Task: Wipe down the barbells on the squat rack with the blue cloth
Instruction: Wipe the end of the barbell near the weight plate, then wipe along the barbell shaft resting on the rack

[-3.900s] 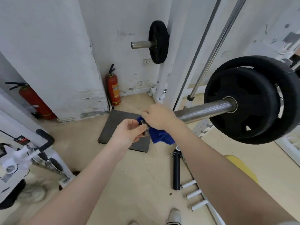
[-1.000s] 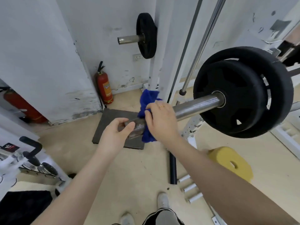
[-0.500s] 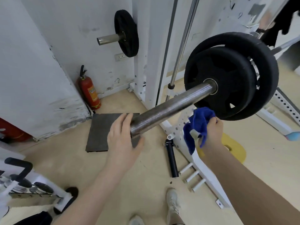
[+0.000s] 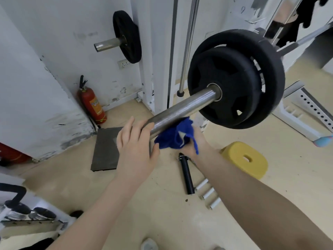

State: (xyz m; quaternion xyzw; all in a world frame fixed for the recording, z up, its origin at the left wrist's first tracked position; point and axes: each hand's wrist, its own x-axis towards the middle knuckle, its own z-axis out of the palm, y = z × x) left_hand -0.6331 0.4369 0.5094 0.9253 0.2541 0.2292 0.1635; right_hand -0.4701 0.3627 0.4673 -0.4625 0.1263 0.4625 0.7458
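A steel barbell sleeve [image 4: 183, 109] juts toward me from two black plates [image 4: 234, 78] on the squat rack. My left hand [image 4: 134, 143] rests against the sleeve's near end, fingers extended over the top and thumb below. My right hand [image 4: 192, 143] grips the bunched blue cloth [image 4: 173, 138] from underneath, and the cloth touches the underside of the sleeve beside my left hand. Most of the right palm is hidden by the cloth. A second barbell sleeve [image 4: 108, 44] with one black plate [image 4: 127, 37] hangs higher on the rack at the back.
White rack uprights [image 4: 146, 51] and a chrome guide rod [image 4: 187, 42] stand behind the bar. On the floor lie a dark mat [image 4: 104, 150], a black handle [image 4: 186, 175], a yellow block [image 4: 246, 159] and a red fire extinguisher [image 4: 91, 103]. A dumbbell rack [image 4: 27, 213] is at lower left.
A second ago my right hand wrapped the cloth over the sleeve near its end. It dropped away to the right, and now the cloth is up against the sleeve's underside. My left hand stays at the end.
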